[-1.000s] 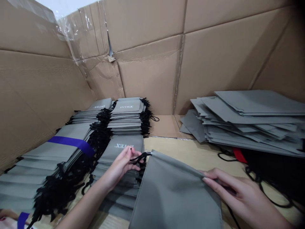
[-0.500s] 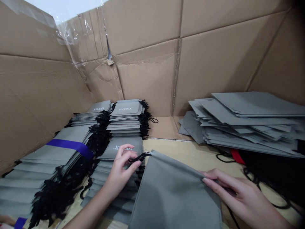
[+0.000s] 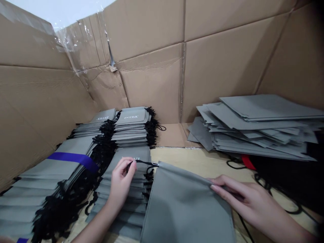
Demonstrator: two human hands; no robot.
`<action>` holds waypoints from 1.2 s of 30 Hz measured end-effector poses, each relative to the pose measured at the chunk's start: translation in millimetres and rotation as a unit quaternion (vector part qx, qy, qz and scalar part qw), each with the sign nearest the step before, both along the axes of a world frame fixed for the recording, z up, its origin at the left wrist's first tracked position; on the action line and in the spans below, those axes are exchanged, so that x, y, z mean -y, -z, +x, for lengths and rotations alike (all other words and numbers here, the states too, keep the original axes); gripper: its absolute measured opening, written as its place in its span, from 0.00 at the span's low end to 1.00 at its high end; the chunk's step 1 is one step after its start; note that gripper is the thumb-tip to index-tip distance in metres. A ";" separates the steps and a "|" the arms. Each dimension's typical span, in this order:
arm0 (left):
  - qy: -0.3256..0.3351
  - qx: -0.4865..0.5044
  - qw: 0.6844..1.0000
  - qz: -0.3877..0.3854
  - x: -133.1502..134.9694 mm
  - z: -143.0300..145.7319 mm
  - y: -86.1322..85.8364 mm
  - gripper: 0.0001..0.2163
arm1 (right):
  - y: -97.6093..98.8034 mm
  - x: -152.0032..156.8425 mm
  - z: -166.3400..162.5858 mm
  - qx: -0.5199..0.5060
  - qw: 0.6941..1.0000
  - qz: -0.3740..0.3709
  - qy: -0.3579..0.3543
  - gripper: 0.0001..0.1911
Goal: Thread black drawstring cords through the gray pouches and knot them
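Note:
A flat grey drawstring bag [image 3: 182,206] lies in front of me on the wooden table [image 3: 202,162]. My left hand [image 3: 120,182] pinches the black drawstring [image 3: 143,163] that comes out of the bag's top left corner, and the cord runs taut between fingers and bag. My right hand [image 3: 243,202] is closed on the bag's top right corner, with fingers lying along its upper edge. Under my left hand stands a stack of finished grey bags [image 3: 126,189] printed INTEX.
More stacks of printed bags with black cords [image 3: 133,126] stand behind, and a bundle with a purple band [image 3: 73,158] sits at the left. A loose pile of plain grey bags [image 3: 253,131] lies at the right over black cords [image 3: 278,175]. Cardboard walls [image 3: 157,67] enclose the table.
My left hand has drawn the black cord out to the left, so it now runs straight from the bag's corner. The right hand has kept its hold.

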State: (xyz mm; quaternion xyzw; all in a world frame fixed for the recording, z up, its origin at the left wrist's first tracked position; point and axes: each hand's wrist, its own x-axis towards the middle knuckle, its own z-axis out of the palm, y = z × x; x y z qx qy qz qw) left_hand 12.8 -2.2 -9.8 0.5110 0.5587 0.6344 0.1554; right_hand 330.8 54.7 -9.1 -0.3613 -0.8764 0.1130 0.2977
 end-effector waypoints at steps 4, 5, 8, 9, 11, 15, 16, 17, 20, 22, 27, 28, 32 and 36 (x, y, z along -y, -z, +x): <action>0.028 0.220 0.975 -0.029 -3.7 -3.0 1.1 0.10 | -3.6 2.5 -4.9 0.004 1.000 -0.017 -0.014 0.13; 0.033 0.268 0.962 -0.038 -4.3 -3.2 0.3 0.10 | -4.1 2.6 -5.8 0.007 1.000 -0.021 -0.015 0.13; 0.040 0.322 0.943 -0.068 -4.9 -2.2 -2.9 0.12 | -3.8 1.9 -7.5 0.007 0.999 -0.028 -0.016 0.13; 0.049 0.323 0.942 -0.080 -4.9 -1.5 -3.8 0.12 | -3.4 1.5 -7.7 0.005 0.999 -0.029 -0.016 0.13; 0.077 0.324 0.937 -0.106 -4.9 0.1 -4.7 0.14 | -2.3 1.0 -7.5 0.004 0.999 -0.029 -0.015 0.13; 0.125 0.382 0.902 -0.157 -5.0 0.8 -5.3 0.12 | 0.3 1.6 -5.7 0.009 1.000 -0.022 -0.015 0.12; 0.127 0.402 0.889 -0.176 -4.9 0.2 -5.7 0.12 | 1.1 2.2 -5.1 0.011 1.000 -0.018 -0.019 0.11; 0.128 0.417 0.877 -0.199 -4.6 -0.5 -6.2 0.12 | 2.0 2.8 -4.6 0.014 1.000 -0.012 -0.024 0.11; 0.127 0.428 0.853 -0.271 -2.3 -2.0 -8.5 0.11 | 4.3 4.8 -3.4 0.020 0.999 0.018 -0.039 0.10; 0.132 0.424 0.850 -0.282 0.4 -1.7 -10.4 0.08 | 5.1 5.5 -3.1 0.019 0.998 0.043 -0.044 0.09; 0.212 0.348 0.878 -0.252 7.2 3.2 -16.2 0.12 | 4.0 4.2 -2.6 0.012 0.997 0.067 -0.042 0.09; 0.225 0.316 0.889 -0.244 7.6 4.4 -16.8 0.12 | 3.7 3.5 -2.3 0.011 0.997 0.067 -0.038 0.10; 0.202 0.181 0.942 -0.198 5.7 7.9 -15.6 0.09 | 4.7 0.7 -0.3 0.013 0.998 0.058 -0.028 0.10; 0.136 0.031 0.970 -0.198 4.4 6.6 -12.7 0.07 | 5.6 -1.1 1.5 0.018 0.997 0.067 -0.027 0.10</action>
